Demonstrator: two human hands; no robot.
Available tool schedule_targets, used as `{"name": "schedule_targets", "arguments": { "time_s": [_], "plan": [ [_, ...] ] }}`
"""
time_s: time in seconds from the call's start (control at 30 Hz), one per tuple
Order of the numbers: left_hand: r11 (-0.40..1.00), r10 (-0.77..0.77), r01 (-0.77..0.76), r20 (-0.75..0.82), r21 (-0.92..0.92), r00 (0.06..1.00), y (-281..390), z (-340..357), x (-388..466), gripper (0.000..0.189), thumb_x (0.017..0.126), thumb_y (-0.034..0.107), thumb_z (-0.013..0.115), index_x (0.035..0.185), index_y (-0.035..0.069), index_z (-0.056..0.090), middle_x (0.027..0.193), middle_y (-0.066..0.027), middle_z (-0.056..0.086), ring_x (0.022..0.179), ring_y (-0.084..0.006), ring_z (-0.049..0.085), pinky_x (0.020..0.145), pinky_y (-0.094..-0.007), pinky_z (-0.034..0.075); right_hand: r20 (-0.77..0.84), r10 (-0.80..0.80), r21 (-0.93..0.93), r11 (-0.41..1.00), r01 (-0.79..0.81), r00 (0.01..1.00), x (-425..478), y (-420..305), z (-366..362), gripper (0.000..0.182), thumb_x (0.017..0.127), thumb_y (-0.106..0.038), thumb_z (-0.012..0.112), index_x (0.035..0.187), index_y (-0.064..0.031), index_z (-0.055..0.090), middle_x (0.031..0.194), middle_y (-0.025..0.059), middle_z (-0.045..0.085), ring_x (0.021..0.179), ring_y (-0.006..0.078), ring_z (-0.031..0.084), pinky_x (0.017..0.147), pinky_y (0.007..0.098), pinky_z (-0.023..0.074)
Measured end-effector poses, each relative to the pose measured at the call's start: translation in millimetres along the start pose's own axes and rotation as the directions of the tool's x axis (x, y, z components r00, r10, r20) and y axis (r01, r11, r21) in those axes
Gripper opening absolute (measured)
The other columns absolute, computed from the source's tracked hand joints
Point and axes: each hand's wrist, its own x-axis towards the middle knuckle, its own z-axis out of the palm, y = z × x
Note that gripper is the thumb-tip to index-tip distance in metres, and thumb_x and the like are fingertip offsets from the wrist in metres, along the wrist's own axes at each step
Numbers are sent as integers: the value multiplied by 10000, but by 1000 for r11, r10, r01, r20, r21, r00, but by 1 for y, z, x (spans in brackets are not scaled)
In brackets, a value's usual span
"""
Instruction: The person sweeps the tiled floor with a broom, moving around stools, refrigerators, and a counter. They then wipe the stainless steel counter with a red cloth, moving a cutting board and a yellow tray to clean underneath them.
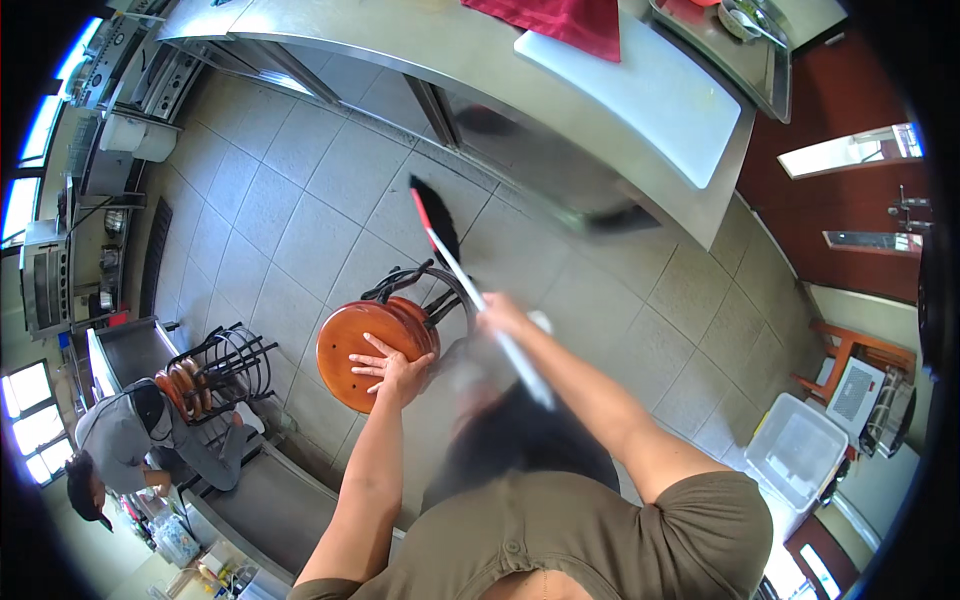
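My left hand (391, 367) lies with its fingers spread on the round wooden seat of a stool (341, 356). More seats seem stacked behind it, and the black metal legs point away from me, so the stack looks tipped over. Around the white handle of a broom (480, 300) my right hand (501, 315) is closed. The broom has a red strip and black bristles (442, 217), which touch or hang just over the tiled floor beyond the stool legs. The lower handle end and my legs are blurred.
Ahead runs a steel counter (390, 45) with a white cutting board (645, 97) and a red cloth (562, 22). At the left a person (127, 435) sits or crouches beside more stacked stools (187, 386). A clear plastic bin (795, 450) stands at the right.
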Motion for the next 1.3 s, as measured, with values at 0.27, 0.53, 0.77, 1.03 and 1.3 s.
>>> {"name": "schedule_targets", "arguments": {
  "time_s": [0.27, 0.53, 0.77, 1.03, 1.3],
  "plan": [
    [992, 118, -122, -89, -35, 989, -14, 1, 16, 1296, 551, 682, 665, 1357, 179, -218, 1301, -371, -278, 1214, -562, -200, 962, -666, 36, -93, -164, -373, 920, 119, 982, -134, 60, -40, 541, 671, -51, 566, 1206, -80, 488, 596, 94, 584, 405, 150, 555, 420, 305, 461],
    [764, 225, -451, -464, -461, 857, -155, -48, 147, 837, 748, 634, 516, 1364, 135, 249, 1399, -75, 245, 1297, -276, 215, 1024, -579, 101, -711, -30, -398, 840, -368, 702, -315, 162, 118, 473, 624, -51, 561, 1095, -26, 520, 696, 237, 599, 688, 404, 594, 661, 442, 497],
    [352, 724, -13, 263, -936, 638, -147, -61, 166, 736, 805, 571, 498, 1340, 108, 293, 1350, -96, 347, 1237, -289, 339, 1009, -440, 313, -880, 366, 149, 819, -554, 304, -371, 263, 198, 304, 628, -59, 568, 912, 52, 574, 652, 202, 604, 538, 282, 627, 535, 378, 518],
    [427, 821, 28, 401, -904, 407, -150, 7, 125, 807, 767, 603, 525, 1376, 319, 78, 1451, -64, 99, 1296, -397, 154, 882, -737, 181, -728, 667, 478, 662, -577, 161, -408, 352, 235, 164, 619, -101, 612, 692, 44, 634, 569, 129, 623, 515, 220, 634, 543, 326, 523],
    [671, 713, -3, 645, -741, 275, -67, 120, -35, 969, 686, 641, 588, 1362, 373, -52, 1464, -63, -17, 1314, -399, 73, 883, -762, 58, -626, 726, 477, 646, -596, 286, -406, 403, 232, 180, 553, -164, 658, 641, -7, 671, 622, 101, 643, 630, 204, 642, 632, 318, 509]
  ]
}}
